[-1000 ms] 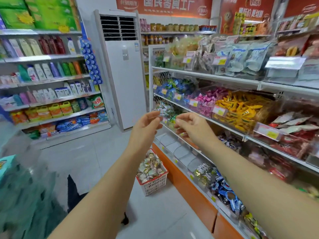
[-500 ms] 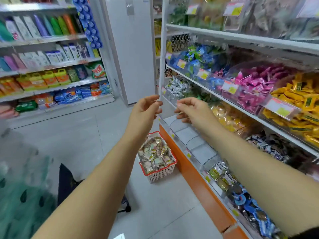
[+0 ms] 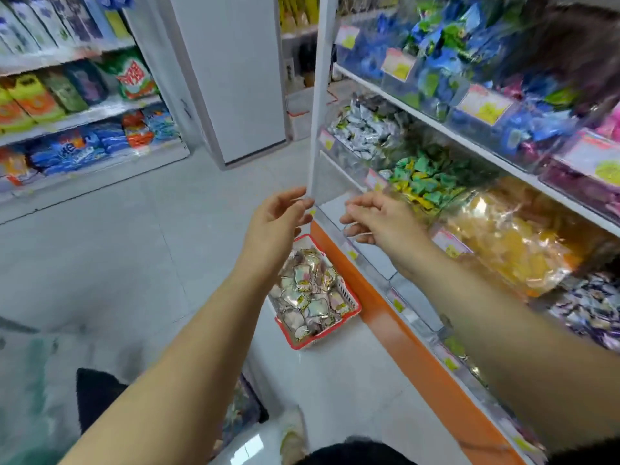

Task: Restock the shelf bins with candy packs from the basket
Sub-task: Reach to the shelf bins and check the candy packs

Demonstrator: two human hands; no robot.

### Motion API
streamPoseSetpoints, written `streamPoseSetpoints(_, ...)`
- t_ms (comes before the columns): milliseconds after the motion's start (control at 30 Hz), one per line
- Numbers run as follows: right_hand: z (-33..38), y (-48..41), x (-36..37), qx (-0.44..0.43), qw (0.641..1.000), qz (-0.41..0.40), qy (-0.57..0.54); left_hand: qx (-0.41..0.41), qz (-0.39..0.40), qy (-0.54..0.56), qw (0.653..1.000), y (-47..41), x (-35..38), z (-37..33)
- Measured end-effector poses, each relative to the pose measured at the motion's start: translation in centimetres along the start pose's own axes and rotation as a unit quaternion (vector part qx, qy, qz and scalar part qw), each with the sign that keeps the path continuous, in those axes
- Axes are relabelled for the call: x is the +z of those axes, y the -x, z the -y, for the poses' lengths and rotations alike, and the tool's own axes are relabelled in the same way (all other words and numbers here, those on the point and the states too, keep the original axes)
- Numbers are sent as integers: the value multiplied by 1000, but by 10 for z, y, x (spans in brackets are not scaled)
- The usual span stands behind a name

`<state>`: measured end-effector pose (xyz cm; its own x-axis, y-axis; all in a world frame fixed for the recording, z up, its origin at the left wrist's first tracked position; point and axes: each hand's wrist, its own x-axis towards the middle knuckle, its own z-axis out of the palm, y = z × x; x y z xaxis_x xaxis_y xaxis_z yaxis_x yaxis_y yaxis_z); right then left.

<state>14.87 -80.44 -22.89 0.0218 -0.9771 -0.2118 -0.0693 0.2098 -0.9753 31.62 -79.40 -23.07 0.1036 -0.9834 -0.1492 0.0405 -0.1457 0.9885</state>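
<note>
A red-rimmed white basket full of pale wrapped candy packs stands on the floor against the shelf's orange base. My left hand hovers above it near the shelf's white corner post, fingers relaxed and holding nothing. My right hand is beside it, over the empty clear bins of the bottom shelf. Its fingers are loosely bent, close to a clear bin edge, and I see no pack in them.
Filled bins line the shelves on the right: silver candies, green ones, yellow ones, blue ones. An orange base panel runs along the floor. A detergent shelf stands on the left, a white cabinet behind.
The view has dropped and moved closer to the shelf. Both hands have come down from the middle shelf to the bottom shelf's corner, still holding nothing.
</note>
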Motion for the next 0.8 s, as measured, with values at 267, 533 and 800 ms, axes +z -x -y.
streamPoseSetpoints(267,-15,-97,0,57,997,-53,-1,-42,65,-17,997,-124,9,7)
streamPoseSetpoints(533,1,-213,-6,59,996,-61,34,-43,80,-67,994,-240,18,6)
streamPoseSetpoints(800,7,-289,10,84,993,-65,47,-47,128,-79,987,-337,7,8)
